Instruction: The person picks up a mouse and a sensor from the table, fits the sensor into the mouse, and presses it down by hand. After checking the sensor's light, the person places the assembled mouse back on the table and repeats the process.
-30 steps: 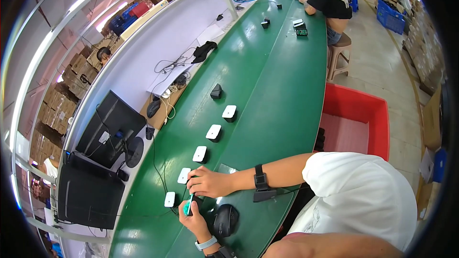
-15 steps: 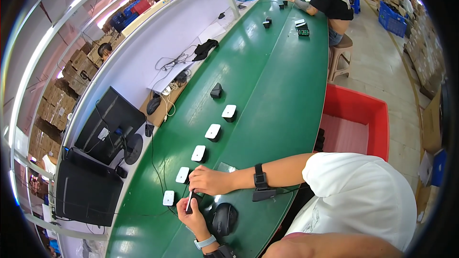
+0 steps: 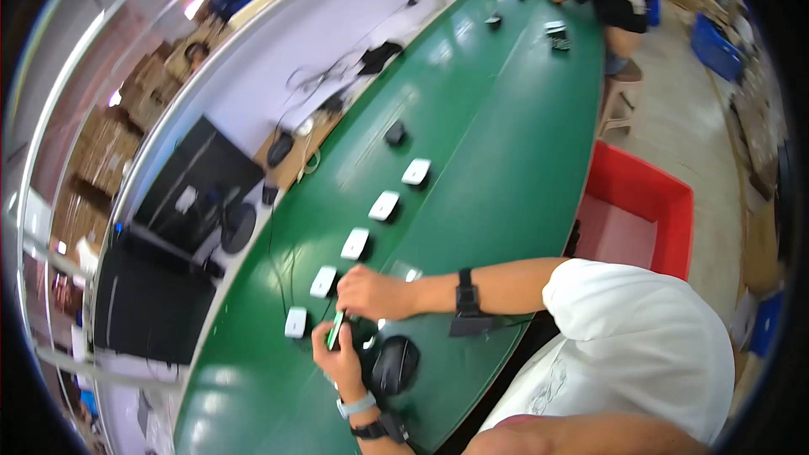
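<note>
Since the piece (image 3: pixel 336 330) shows green where it just looked dark, handling seems unfinished: my left hand (image 3: pixel 340 361) pinches it over the table (image 3: pixel 480 211), near my right hand (image 3: pixel 376 293), whose grip I cannot tell.

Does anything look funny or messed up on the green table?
One thing: the black block at the row's far end shows no white top, unlike the five white-topped boxes nearer the hands. I see no spill.

White short-sleeved shirt (image 3: pixel 640 341), black strapped box (image 3: pixel 468 325) at right wrist, pale band (image 3: pixel 357 405) and black strap (image 3: pixel 381 427) at left.
</note>
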Motion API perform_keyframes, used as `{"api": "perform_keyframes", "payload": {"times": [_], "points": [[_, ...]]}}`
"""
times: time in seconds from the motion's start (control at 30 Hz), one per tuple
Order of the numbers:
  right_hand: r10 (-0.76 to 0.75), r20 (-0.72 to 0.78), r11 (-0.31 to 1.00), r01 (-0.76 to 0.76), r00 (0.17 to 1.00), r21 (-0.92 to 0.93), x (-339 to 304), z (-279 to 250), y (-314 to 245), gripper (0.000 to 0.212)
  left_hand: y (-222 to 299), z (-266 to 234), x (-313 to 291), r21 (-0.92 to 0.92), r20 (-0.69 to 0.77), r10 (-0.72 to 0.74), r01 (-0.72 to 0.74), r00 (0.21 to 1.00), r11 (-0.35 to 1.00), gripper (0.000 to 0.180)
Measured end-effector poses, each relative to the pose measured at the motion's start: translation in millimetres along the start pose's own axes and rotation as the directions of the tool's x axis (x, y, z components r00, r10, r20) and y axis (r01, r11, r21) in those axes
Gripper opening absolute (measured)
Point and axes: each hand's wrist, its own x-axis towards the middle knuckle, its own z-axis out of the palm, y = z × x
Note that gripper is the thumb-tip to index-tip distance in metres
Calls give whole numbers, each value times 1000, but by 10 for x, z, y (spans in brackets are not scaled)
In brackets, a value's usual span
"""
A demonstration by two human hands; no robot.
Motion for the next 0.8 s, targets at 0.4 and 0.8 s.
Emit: {"api": "perform_keyframes", "payload": {"times": [0.4,0.8], "points": [[45,11,991,-46,999,128,0,-168,110,17,-38,118,44,-117,54,-157,162,986,980,22],[315,85,846,-321,945,425,-19,-187,8,15,482,-73,236,192,276,85,-142,957,971,60]]}}
